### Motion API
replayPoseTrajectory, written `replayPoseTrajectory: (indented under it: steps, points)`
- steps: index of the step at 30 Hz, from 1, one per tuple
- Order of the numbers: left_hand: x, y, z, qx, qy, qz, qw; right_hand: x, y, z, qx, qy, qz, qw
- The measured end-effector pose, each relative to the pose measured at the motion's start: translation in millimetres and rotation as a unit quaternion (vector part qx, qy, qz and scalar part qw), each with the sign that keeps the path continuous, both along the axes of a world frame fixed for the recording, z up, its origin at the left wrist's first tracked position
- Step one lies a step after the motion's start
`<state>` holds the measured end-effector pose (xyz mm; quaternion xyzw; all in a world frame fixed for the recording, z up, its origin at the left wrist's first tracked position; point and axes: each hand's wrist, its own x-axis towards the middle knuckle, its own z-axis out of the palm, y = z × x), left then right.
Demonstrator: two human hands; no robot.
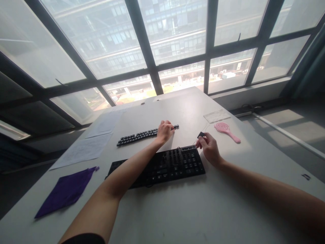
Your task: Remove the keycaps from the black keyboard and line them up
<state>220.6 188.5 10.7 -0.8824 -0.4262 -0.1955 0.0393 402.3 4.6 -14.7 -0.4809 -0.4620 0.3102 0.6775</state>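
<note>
A black keyboard [175,162] lies on the table below my hands, partly covered by my left forearm. Beyond it, a row of loose black keycaps [138,136] stands on the tabletop. My left hand [165,131] reaches over the keyboard to the right part of this row, its fingers pinched at a keycap that is mostly hidden. Just off the keyboard's upper right corner, my right hand [209,147] grips a keycap puller [201,134] with a small black body and thin wires, between thumb and fingers.
A pink hairbrush [224,129] and a flat pale packet [216,116] lie to the right on the white table [162,217]. Left are a purple pouch [67,189] and sheets of paper [83,149]. A small dark scrap [306,176] sits near the right edge. Windows stand behind.
</note>
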Motion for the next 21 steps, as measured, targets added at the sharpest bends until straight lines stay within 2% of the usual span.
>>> replayPoseTrajectory:
  steps: [4,9,12,16,19,21]
  points:
    - [-1.9,0.5,1.6,-0.003,-0.018,-0.001,1.0,-0.7,0.5,0.0,-0.006,-0.001,0.015,1.0]
    - [-7.6,-11.4,15.0,0.002,-0.055,-0.007,0.998,-3.0,-4.0,4.7,0.01,-0.02,0.026,0.999]
    - [-10.3,-39.8,25.4,-0.025,-0.059,-0.036,0.997,-5.0,-8.0,6.1,0.022,-0.034,0.047,0.998]
    - [-9.3,-97.3,33.3,-0.079,-0.06,-0.11,0.989,-6.5,-14.2,6.3,0.018,-0.066,0.069,0.995]
    - [-5.8,-134.4,30.3,-0.112,-0.085,-0.135,0.981,-5.7,-18.6,7.1,0.005,-0.113,0.075,0.991]
    - [-3.6,-149.6,24.1,-0.13,-0.109,-0.142,0.975,-5.0,-20.7,8.4,-0.002,-0.145,0.076,0.987]
